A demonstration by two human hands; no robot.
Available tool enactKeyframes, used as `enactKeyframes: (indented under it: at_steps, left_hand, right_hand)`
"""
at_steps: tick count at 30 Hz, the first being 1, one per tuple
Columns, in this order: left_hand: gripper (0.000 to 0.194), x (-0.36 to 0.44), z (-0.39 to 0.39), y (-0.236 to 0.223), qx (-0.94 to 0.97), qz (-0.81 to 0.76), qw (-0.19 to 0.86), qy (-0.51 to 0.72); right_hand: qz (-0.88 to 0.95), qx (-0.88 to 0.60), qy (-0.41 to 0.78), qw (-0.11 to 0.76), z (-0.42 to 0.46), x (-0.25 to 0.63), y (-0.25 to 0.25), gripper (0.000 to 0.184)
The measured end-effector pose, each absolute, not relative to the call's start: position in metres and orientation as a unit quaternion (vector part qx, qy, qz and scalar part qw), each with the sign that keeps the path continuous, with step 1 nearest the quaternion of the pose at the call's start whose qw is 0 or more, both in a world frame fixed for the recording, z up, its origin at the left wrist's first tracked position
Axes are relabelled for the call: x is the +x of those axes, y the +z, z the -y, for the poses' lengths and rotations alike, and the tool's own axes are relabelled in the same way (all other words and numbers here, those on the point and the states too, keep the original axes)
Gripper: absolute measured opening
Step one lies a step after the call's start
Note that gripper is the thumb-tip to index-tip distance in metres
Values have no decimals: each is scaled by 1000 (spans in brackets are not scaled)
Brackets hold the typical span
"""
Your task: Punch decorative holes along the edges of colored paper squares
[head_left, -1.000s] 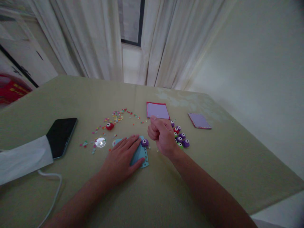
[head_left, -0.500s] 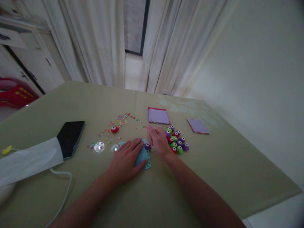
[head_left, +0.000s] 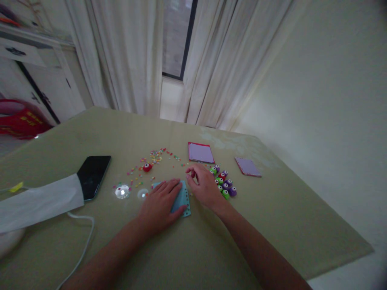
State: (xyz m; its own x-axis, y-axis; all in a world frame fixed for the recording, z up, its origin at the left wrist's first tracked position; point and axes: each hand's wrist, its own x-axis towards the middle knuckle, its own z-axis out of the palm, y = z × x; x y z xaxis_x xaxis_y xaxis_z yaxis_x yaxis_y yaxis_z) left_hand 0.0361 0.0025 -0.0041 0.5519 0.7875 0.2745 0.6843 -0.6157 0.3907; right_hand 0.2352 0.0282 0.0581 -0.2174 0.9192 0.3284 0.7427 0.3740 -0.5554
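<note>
My left hand [head_left: 160, 205] lies flat, fingers stretched, on a light-blue sheet [head_left: 180, 200] and covers much of it. A row of small dark holes or dots runs along the sheet's right edge. Just right of the sheet is my right hand [head_left: 204, 186], its fingers loosely curled with a gap between thumb and forefinger. Nothing shows in that gap; the palm side is hidden. Beyond its wrist sits a cluster of small one-eyed figures [head_left: 225, 186] in purple, green and red, partly covered by the hand. A red one-eyed figure [head_left: 147, 167] stands apart among colored confetti [head_left: 156, 156].
Two clear round discs, one shiny [head_left: 122, 191] and one dull [head_left: 143, 194], lie left of the sheet. A black phone [head_left: 96, 173], white strip [head_left: 45, 201] and white cable [head_left: 87, 241] are further left. Lilac pads with red edges [head_left: 201, 153] [head_left: 248, 166] lie at the back.
The purple figure at the blue sheet's right edge is no longer visible there. My right hand's fingers have loosened from a tight curl. My left hand stays on the sheet; the view has shifted slightly.
</note>
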Motion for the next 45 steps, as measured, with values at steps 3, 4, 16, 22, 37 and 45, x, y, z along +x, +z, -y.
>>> enactKeyframes:
  at_steps: [3, 4, 16, 22, 37, 45]
  left_hand:
    - [53, 37, -3, -5, 873, -419, 113, 220]
    - [50, 37, -3, -6, 873, -423, 111, 215]
    - [55, 37, -3, -4, 869, -434, 120, 204]
    - [66, 35, -4, -12, 870, -437, 119, 196]
    - [69, 31, -5, -19, 876, -425, 93, 210]
    - [70, 31, -5, -18, 878, -423, 88, 207]
  right_hand:
    - [805, -487, 174, 290, -45, 195, 64, 23]
    - [820, -469, 174, 278, -53, 180, 64, 27]
    - [851, -484, 129, 158, -90, 176, 37, 26]
    - [759, -609, 54, 224, -31, 254, 26, 16]
    - [782, -543, 169, 255, -9, 257, 22, 22]
    - [766, -554, 176, 275, -10, 258, 21, 20]
